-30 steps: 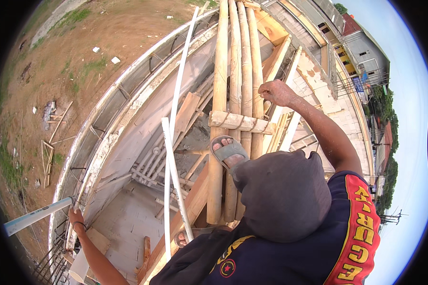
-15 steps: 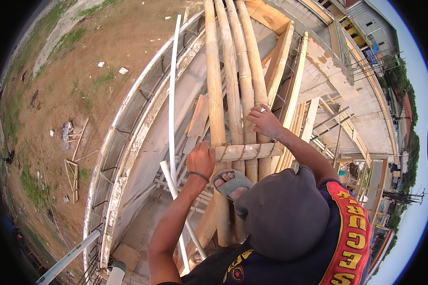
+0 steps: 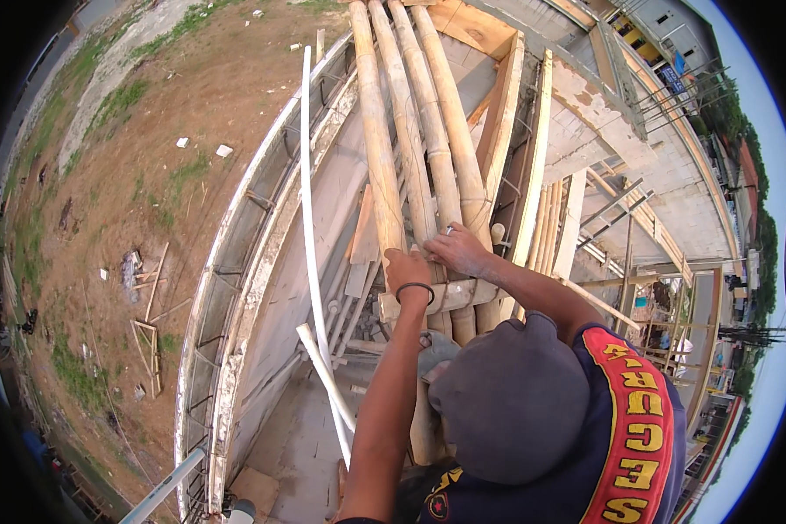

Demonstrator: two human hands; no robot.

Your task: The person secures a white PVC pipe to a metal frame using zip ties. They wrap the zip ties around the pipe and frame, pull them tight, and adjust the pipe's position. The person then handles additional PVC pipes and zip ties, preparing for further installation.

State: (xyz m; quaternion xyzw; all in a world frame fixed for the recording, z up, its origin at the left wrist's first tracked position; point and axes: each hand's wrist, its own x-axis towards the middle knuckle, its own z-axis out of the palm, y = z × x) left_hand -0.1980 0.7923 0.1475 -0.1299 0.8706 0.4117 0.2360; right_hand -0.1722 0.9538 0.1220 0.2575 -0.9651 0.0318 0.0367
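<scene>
Neither of my hands shows in the head view. In front of me a person in a dark cap point(image 3: 511, 397) and dark shirt bends over several long bamboo poles point(image 3: 377, 131) lying side by side. That person's left hand point(image 3: 408, 269) and right hand point(image 3: 454, 250) meet over the poles, fingers bent. They are just above a short crosspiece point(image 3: 463, 297) that lies across the poles. What the fingers pinch, if anything, is too small to tell. Part of a grey sandal shows below the crosspiece, beside the cap.
A long thin white pipe point(image 3: 306, 175) leans left of the poles, crossing a shorter white pipe point(image 3: 326, 375). A curved wall edge with exposed rebar point(image 3: 227, 271) separates the work spot from dirt ground point(image 3: 79, 218) far below. Timber boards point(image 3: 537, 166) and concrete block walls stand right.
The person's left hand has moved right from the crosspiece's left end. The right hand has come left and down, so both hands now meet. My view has shifted slightly.
</scene>
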